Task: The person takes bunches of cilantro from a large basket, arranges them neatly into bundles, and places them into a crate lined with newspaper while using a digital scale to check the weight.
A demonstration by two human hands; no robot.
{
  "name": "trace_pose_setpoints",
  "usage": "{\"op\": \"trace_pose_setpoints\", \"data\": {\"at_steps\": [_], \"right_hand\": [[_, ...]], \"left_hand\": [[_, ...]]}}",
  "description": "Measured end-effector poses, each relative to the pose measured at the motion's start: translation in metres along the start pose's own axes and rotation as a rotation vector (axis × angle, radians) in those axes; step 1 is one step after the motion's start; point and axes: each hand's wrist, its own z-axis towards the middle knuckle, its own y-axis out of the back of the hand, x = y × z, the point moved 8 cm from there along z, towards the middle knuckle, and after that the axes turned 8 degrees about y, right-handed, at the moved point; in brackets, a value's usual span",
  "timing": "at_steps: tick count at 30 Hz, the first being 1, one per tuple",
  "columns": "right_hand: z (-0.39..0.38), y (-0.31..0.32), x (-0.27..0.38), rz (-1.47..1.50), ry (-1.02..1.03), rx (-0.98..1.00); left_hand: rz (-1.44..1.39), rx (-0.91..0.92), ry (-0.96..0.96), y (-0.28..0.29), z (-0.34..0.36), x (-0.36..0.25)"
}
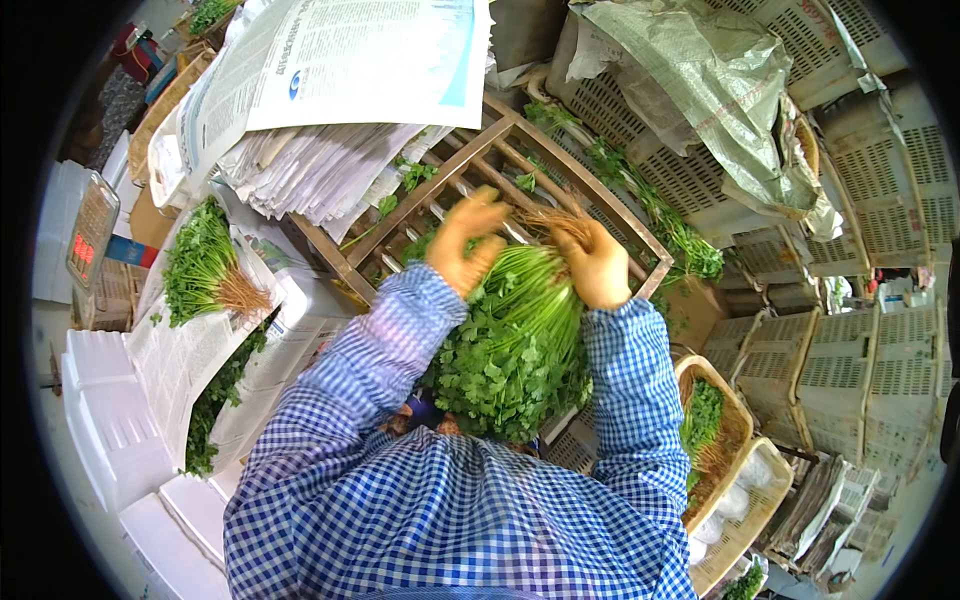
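A large bunch of coriander point(515, 340) lies before me, leaves toward my body and brown roots point(550, 218) pointing away. My right hand point(597, 265), in an orange-yellow glove, is closed around the root end on its right side. On the other side, my left hand point(467, 243), gloved alike, hovers by the stems, slightly blurred, with thumb and fingers apart and nothing seen between them. Beneath the root end is a brown slatted metal rack point(500, 150). My checked blue-and-white sleeves cover both forearms.
Stacked newspapers point(320, 170) rest on the rack's far left. A smaller coriander bunch point(205, 270) lies on paper at left, near a scale with a red display point(85, 240). Baskets point(740, 430) with greens stand at right. Perforated crates point(640, 170) line the far right, one under green sacking point(710, 80).
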Motion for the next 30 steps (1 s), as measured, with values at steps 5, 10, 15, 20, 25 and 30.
{"op": "trace_pose_setpoints", "data": {"at_steps": [5,10,15,20,25,30], "right_hand": [[-0.065,0.065,0.093,-0.267,0.099,-0.3],[-0.1,0.175,0.107,-0.23,0.145,-0.609],[-0.08,0.143,0.168,-0.833,0.346,-0.533],[-0.073,0.187,0.164,-1.056,0.095,-0.52],[-0.083,0.158,0.158,-0.882,0.188,-0.596],[-0.088,0.1,0.176,-0.65,0.329,-0.543]], "left_hand": [[-0.078,-0.244,0.066,0.126,-0.059,-0.01],[-0.049,-0.192,0.093,0.174,-0.106,0.014],[-0.073,0.013,0.229,0.158,-0.121,0.036],[-0.205,0.161,0.195,0.138,-0.12,0.008],[-0.259,0.448,-0.277,0.083,-0.132,-0.086],[0.278,0.244,-0.772,0.023,-0.113,-0.157]]}}
